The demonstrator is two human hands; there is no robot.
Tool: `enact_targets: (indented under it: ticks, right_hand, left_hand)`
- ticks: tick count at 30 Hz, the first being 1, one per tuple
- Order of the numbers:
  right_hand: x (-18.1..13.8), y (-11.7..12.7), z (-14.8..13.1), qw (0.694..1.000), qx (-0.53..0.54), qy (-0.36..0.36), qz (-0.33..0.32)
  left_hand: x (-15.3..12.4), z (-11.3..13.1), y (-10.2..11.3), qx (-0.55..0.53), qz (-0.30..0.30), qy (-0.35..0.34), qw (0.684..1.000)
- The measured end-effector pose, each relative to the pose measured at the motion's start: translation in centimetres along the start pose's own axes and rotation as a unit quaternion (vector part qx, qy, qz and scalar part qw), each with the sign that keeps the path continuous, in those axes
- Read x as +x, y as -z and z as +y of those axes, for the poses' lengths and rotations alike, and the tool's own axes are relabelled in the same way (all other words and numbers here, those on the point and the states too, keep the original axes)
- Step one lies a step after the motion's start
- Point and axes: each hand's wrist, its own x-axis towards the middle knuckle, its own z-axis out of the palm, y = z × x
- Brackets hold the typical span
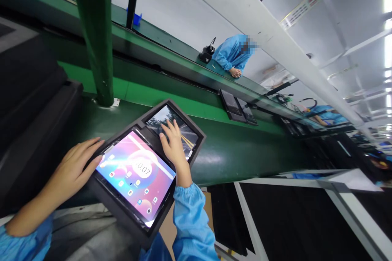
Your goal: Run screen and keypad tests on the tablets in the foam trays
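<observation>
A dark foam tray (118, 207) lies tilted before me at the edge of the green bench, holding two tablets side by side. The nearer tablet (131, 171) is lit, with a pink and blue home screen, app icons and a clock. On the farther tablet (190, 135) there is a road picture with trees. My left hand (76, 165) lies along the tray's left edge, fingers stretched out and holding nothing. Over the farther tablet, my right hand (172, 140) has its fingers spread at the screen; whether the fingertips press on it I cannot tell.
Dark stacked foam trays (30, 118) stand at the left, near a green post (94, 36). Two dark flat devices (234, 106) lie farther along the green bench (220, 163). Across the line, a co-worker (231, 55) in blue leans by a black device (207, 54).
</observation>
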Motion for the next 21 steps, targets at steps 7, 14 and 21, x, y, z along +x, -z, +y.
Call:
enact_targets:
  ticks: [7, 14, 21]
  right_hand:
    - [-3.8, -0.5, 2.1, 0.993, 0.016, -0.063, 0.096]
    - [-2.3, -0.1, 2.7, 0.993, -0.011, -0.062, 0.102]
    - [3.8, 3.2, 9.3, 0.981, -0.057, -0.138, 0.123]
  left_hand:
    - [0.0, -0.6, -0.3, -0.025, -0.028, 0.049, 0.998]
    - [0.2, -0.7, 0.1, -0.042, -0.080, 0.072, 0.993]
    - [-0.2, -1.3, -1.3, -0.078, 0.002, 0.091, 0.993]
